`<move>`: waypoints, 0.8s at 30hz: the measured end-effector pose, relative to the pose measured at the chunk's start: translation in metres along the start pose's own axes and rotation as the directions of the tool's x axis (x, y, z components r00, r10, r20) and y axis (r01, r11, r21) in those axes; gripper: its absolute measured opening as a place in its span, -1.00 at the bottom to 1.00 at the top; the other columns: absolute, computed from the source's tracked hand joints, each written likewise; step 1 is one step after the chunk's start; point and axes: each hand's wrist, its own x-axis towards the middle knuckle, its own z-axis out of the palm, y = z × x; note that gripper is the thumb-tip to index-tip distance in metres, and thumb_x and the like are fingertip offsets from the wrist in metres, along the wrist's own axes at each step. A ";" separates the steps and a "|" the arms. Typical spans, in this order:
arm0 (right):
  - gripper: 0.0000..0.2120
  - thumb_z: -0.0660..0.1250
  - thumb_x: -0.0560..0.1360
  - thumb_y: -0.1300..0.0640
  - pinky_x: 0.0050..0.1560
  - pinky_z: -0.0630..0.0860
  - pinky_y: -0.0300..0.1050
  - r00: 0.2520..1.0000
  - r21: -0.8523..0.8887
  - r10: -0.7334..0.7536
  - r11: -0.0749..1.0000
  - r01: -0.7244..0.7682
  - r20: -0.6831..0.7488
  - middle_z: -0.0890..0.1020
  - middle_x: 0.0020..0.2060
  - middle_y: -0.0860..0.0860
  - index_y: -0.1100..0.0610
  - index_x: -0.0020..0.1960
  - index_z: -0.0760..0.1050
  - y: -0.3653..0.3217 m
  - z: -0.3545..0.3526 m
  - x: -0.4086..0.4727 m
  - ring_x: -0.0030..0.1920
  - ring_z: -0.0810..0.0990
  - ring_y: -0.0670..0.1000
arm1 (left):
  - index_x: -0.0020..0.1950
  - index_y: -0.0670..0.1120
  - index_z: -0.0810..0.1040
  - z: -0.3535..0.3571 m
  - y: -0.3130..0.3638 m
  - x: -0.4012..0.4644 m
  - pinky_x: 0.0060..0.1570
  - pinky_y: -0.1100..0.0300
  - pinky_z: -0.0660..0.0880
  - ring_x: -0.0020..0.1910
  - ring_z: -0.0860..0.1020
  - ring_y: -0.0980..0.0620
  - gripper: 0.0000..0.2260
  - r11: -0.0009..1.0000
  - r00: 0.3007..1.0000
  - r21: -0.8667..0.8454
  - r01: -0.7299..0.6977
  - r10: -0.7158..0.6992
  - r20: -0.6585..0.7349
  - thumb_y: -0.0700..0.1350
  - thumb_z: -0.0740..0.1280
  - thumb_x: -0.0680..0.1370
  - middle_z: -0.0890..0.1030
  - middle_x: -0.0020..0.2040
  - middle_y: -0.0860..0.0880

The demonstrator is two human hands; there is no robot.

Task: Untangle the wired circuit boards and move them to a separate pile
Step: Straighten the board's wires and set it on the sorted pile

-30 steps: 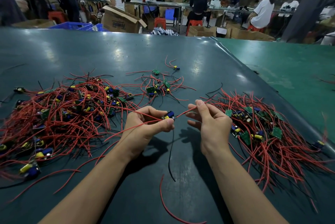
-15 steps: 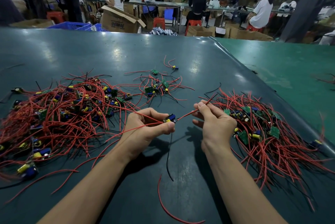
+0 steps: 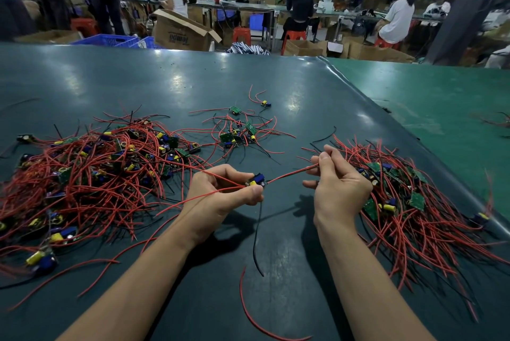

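Fingers [image 3: 248, 191] of left hand [image 3: 218, 197] curled round small circuit board [image 3: 256, 180], thumb pressed under it, board lifted off the dark green surface [image 3: 276, 86] between both hands. Right hand [image 3: 338, 189] raised just beside, thumb and forefinger pinching red wire [image 3: 292, 174] that runs taut from the board up to the fingertips; remaining fingers loosely curled. Black wire [image 3: 256, 238] hanging from the board, its free end near the surface. More red leads trailing from the board leftward over the left hand toward tangled pile [image 3: 91, 175], large, of red wires, green boards, yellow and blue parts, spread on the left of the surface. Sorted pile [image 3: 408, 202] on the right, touching the right hand's far side, wires fanned out toward the near edge. Small cluster [image 3: 237, 133] of boards and wires farther back at centre, with one lone board [image 3: 265, 104] beyond it. Loose red wire [image 3: 254, 310] lying between the forearms. Lighter green mat [image 3: 441, 109] adjoining on the right. Behind the surface: cardboard box [image 3: 182, 33], blue crate [image 3: 107, 40], red stools, seated and standing people at benches, blurred.
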 end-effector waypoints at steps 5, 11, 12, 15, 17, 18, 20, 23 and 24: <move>-0.64 0.45 0.40 -0.05 -0.53 0.49 -0.25 0.823 0.108 0.418 0.865 -0.490 0.384 0.70 -0.27 0.07 0.20 0.04 0.57 -0.009 0.003 -0.011 -0.43 0.63 -0.03 | -0.09 -0.24 0.59 -0.001 -0.001 0.005 -0.14 0.15 0.61 -0.22 0.69 -0.12 -0.67 0.994 0.994 -0.110 -0.014 0.001 -0.113 -0.25 0.61 0.23 0.69 -0.22 -0.20; -0.89 0.42 0.50 0.17 -0.60 0.29 -0.31 0.714 -0.066 0.392 0.896 -0.439 0.580 0.57 -0.43 0.00 0.21 -0.13 0.65 -0.008 0.008 -0.029 -0.54 0.41 -0.12 | -0.10 -0.25 0.59 0.003 -0.002 0.001 -0.21 0.27 0.58 -0.28 0.69 -0.03 -0.71 1.000 0.999 -0.006 0.008 -0.008 -0.051 -0.22 0.54 0.24 0.70 -0.25 -0.18; -0.88 0.40 0.51 0.18 -0.59 0.30 -0.31 0.757 -0.038 0.378 0.905 -0.425 0.534 0.57 -0.44 -0.02 0.22 -0.14 0.65 -0.010 0.007 -0.025 -0.53 0.41 -0.12 | -0.10 -0.26 0.59 0.002 -0.001 0.002 -0.20 0.24 0.60 -0.27 0.69 -0.05 -0.70 1.000 0.998 -0.009 0.005 -0.006 -0.056 -0.22 0.54 0.24 0.70 -0.25 -0.19; -0.85 0.39 0.54 0.20 -0.60 0.33 -0.31 0.890 0.079 0.327 0.926 -0.369 0.318 0.56 -0.47 -0.05 0.22 -0.18 0.63 -0.014 0.000 -0.008 -0.54 0.41 -0.15 | -0.10 -0.26 0.59 0.000 0.000 0.002 -0.09 0.14 0.64 -0.22 0.69 -0.13 -0.67 1.000 0.999 -0.005 0.000 -0.001 -0.041 -0.19 0.56 0.22 0.70 -0.23 -0.22; -0.83 0.39 0.54 0.19 -0.60 0.34 -0.29 0.940 0.120 0.277 0.945 -0.304 0.200 0.56 -0.49 -0.05 0.21 -0.21 0.63 -0.014 -0.002 -0.003 -0.55 0.41 -0.14 | -0.11 -0.24 0.60 0.000 0.001 0.002 -0.08 0.16 0.63 -0.22 0.69 -0.13 -0.69 1.000 1.000 0.009 -0.003 0.004 -0.030 -0.19 0.57 0.23 0.70 -0.23 -0.22; -0.82 0.38 0.55 0.18 -0.60 0.35 -0.28 0.955 0.126 0.244 0.956 -0.266 0.166 0.56 -0.49 -0.06 0.19 -0.21 0.64 -0.013 -0.002 -0.003 -0.55 0.41 -0.14 | -0.11 -0.23 0.60 0.000 0.001 0.001 -0.09 0.17 0.63 -0.22 0.69 -0.12 -0.69 1.000 1.000 0.019 -0.007 0.008 -0.023 -0.20 0.59 0.23 0.70 -0.23 -0.21; -0.84 0.36 0.57 0.13 -0.61 0.35 -0.27 0.973 0.175 0.188 0.962 -0.209 0.133 0.56 -0.48 -0.06 0.12 -0.16 0.65 -0.013 -0.001 -0.004 -0.56 0.42 -0.12 | -0.12 -0.22 0.61 0.001 0.002 0.001 -0.13 0.15 0.63 -0.24 0.69 -0.12 -0.71 1.000 0.999 0.003 -0.020 0.020 -0.034 -0.24 0.61 0.25 0.70 -0.23 -0.22; -0.83 0.35 0.56 0.02 -0.60 0.35 -0.30 0.942 0.282 0.245 0.909 -0.305 0.229 0.59 -0.43 -0.01 0.06 0.08 0.61 -0.016 -0.003 0.000 -0.57 0.45 -0.09 | -0.19 -0.18 0.65 -0.001 0.003 0.007 -0.24 0.17 0.62 -0.34 0.66 -0.08 -0.82 0.971 0.989 -0.232 -0.062 0.029 -0.146 -0.28 0.57 0.27 0.68 -0.25 -0.19; -0.75 0.38 0.50 -0.02 -0.60 0.34 -0.30 0.896 0.246 0.285 0.893 -0.378 0.340 0.59 -0.41 0.01 0.08 0.11 0.60 -0.016 -0.003 -0.002 -0.57 0.46 -0.08 | -0.23 -0.15 0.67 -0.002 0.002 0.009 -0.25 0.18 0.61 -0.36 0.66 -0.04 -0.87 0.951 0.985 -0.299 -0.073 0.023 -0.169 -0.25 0.56 0.28 0.69 -0.26 -0.17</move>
